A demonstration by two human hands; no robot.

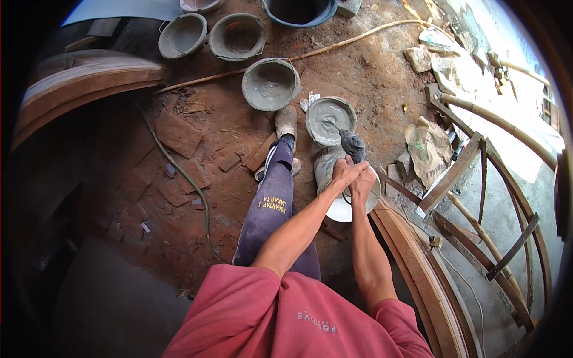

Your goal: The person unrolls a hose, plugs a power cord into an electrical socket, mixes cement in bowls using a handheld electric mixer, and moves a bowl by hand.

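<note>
Both my hands are wrapped round the rear of a dark power drill, overlapping each other. My left hand comes in from the left, and my right hand grips beside it. From the drill a thin rod runs down into wet grey mix in a round bucket, where the surface is swirled. Just below that bucket is a grey-smeared container or bag, partly hidden by my hands. Under my right hand lies a white round object, whose kind I cannot make out.
A mortar-coated bucket stands by my shoe, with more buckets behind. A bamboo pole crosses the dirt. Curved wooden frames flank my right side. Broken bricks and a green hose lie to the left.
</note>
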